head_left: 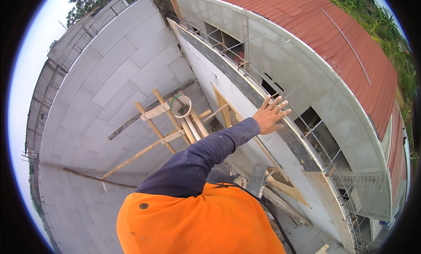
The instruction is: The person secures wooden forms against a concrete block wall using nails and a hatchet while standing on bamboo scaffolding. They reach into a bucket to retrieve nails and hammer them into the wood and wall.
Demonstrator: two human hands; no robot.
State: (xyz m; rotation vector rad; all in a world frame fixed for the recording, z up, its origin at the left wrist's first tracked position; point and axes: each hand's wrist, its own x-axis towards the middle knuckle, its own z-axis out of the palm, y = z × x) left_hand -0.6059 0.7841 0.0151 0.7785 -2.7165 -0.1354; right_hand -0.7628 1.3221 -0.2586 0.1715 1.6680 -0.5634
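1 hand of mine shows, the left hand (268, 118), and its grip is wide: 4 fingers fan out, the thumb stands apart on the lower side, and I see nothing caught between them. My right hand is outside the view, so I cannot tell its grip.

My left palm faces down over the upper edge of the dark board (302, 151), which runs along the top of the pale wall panel (210, 81) to my right. I cannot tell whether my palm presses on it, since its underside is hidden. The long axis of the dark board goes from the far upper left to the near lower right, bowed by the lens; my fingers point up and to the right, across that axis. Thin steel rods (316, 125) stick out beyond the edge, slanting up to the right.

My dark sleeve (199, 157) crosses in front of my orange top (197, 223), and a black cable (275, 216) trails down its right side. Left of my hand, a white bucket (176, 106) sits by the wooden poles (150, 122), its mouth turned up toward me. Behind them rises the block wall (109, 78); beyond the rods slopes a red roof (307, 26).
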